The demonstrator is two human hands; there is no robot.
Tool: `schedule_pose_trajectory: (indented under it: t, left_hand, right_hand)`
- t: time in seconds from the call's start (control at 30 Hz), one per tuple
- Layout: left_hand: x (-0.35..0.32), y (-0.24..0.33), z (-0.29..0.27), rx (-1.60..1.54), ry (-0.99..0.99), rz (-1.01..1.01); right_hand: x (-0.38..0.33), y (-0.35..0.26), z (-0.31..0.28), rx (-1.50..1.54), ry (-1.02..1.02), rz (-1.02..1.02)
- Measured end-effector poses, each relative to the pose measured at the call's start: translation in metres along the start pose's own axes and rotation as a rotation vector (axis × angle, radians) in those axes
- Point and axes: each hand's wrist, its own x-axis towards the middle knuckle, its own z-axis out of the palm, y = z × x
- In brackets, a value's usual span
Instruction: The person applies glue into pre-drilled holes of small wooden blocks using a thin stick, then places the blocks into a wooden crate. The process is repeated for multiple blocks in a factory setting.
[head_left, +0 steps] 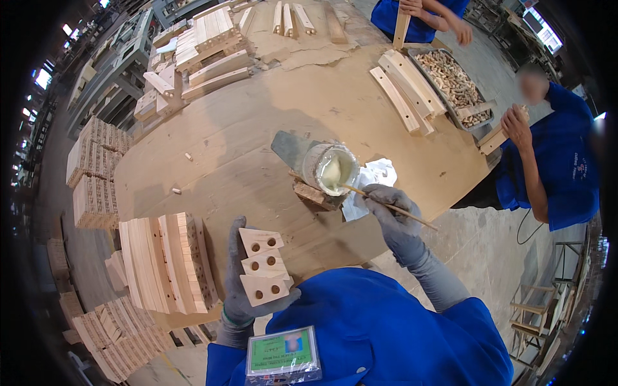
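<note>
Well, on the far left, beyond the table (pixel 212 167), stand stacks of cut wood (pixel 96 199); a row of wooden parts (pixel 168 260) lies near, on the table's left edge, with two loose pegs (pixel 177 191) farther back. Right of that row, the gloved left hand (pixel 239 289) is wrapped around three wooden pieces (pixel 264 269), long fingers along their left side and thumb on the near side; some of the grip is hidden beneath. Their ends face up, two dark holes in each, with no pegs in them; whether any holes are wet inside I cannot tell.

Farther off, around the middle, a pot (pixel 311 168) of pale paste (pixel 332 172), probably glue, leans on a wood block (pixel 311 193). A thin stick (pixel 425 223) has its tip at the pot's mouth, and the gloved right hand (pixel 394 215) pinches its shaft, fingers curled. A white cloth (pixel 378 174) lies just beside the pot.

The step in hand looks like loading the stick with paste. The next move would call for lifting the tip without dripping, carrying it left and near to the holes, and keeping the three ends steady and facing up.

Far right, a tray (pixel 477 123) holds many pegs (pixel 450 77), and a co-worker (pixel 570 186) grips another piece.
</note>
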Motion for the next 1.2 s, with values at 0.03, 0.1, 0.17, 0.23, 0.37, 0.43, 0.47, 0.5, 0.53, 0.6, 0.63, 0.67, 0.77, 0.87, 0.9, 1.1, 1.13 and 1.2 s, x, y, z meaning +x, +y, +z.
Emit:
schedule_pose_trajectory:
  t: [0.03,0.1,0.17,0.23,0.37,0.43,0.47,0.5,0.53,0.6,0.63,0.67,0.77,0.87,0.9,1.1,1.13,1.2]
  left_hand:
    - [0.002,0.0,0.001,-0.011,-0.006,0.043]
    - [0.002,-0.007,0.0,0.001,-0.034,0.077]
    - [0.003,-0.01,0.0,-0.012,-0.05,0.102]
    - [0.009,-0.004,0.005,-0.077,-0.034,0.175]
    - [0.017,0.004,0.019,-0.271,-0.058,0.121]
    - [0.021,-0.001,0.02,-0.187,-0.109,0.177]
    - [0.024,-0.002,0.02,-0.162,-0.125,0.239]
    - [0.025,-0.002,0.02,-0.161,-0.128,0.249]
    - [0.025,-0.001,0.022,-0.161,-0.131,0.259]
    - [0.025,-0.001,0.03,-0.268,-0.119,0.251]
    - [0.027,-0.001,0.032,-0.219,-0.121,0.268]
    - [0.028,-0.001,0.034,-0.166,-0.12,0.281]
    - [0.027,-0.003,0.036,-0.15,-0.125,0.275]
    - [0.032,0.003,0.042,-0.191,-0.164,0.347]
    - [0.032,0.003,0.044,-0.21,-0.165,0.35]
    - [0.029,-0.009,0.049,-0.167,-0.136,0.373]
    - [0.029,-0.009,0.051,-0.189,-0.129,0.378]
    - [0.028,-0.01,0.052,-0.216,-0.124,0.393]
  right_hand:
    - [-0.003,-0.002,0.0,0.068,0.021,0.065]
    - [-0.01,-0.007,0.003,0.219,0.057,0.189]
    - [-0.008,-0.008,0.003,0.25,0.095,0.193]
    - [-0.007,-0.007,0.006,0.284,0.105,0.211]
    - [0.0,-0.013,0.009,0.281,0.011,0.282]
    - [0.004,-0.022,0.006,0.207,-0.049,0.248]
    - [0.004,-0.025,0.003,0.15,-0.069,0.192]
    - [0.004,-0.027,0.001,0.093,-0.088,0.136]
    - [0.004,-0.026,-0.001,0.198,-0.049,0.105]
    - [0.008,-0.029,-0.001,0.408,0.031,0.04]
    - [0.012,-0.036,-0.006,0.462,0.054,0.163]
    - [0.023,-0.054,-0.014,0.521,0.072,0.288]
    - [0.059,-0.092,-0.034,0.625,-0.022,0.399]
    - [0.084,-0.112,-0.047,0.697,-0.195,0.412]
    - [0.088,-0.116,-0.045,0.725,-0.268,0.421]
    - [0.101,-0.132,-0.04,0.389,-0.503,0.443]
    - [0.1,-0.132,-0.039,0.368,-0.517,0.429]
    - [0.099,-0.131,-0.035,0.238,-0.549,0.254]
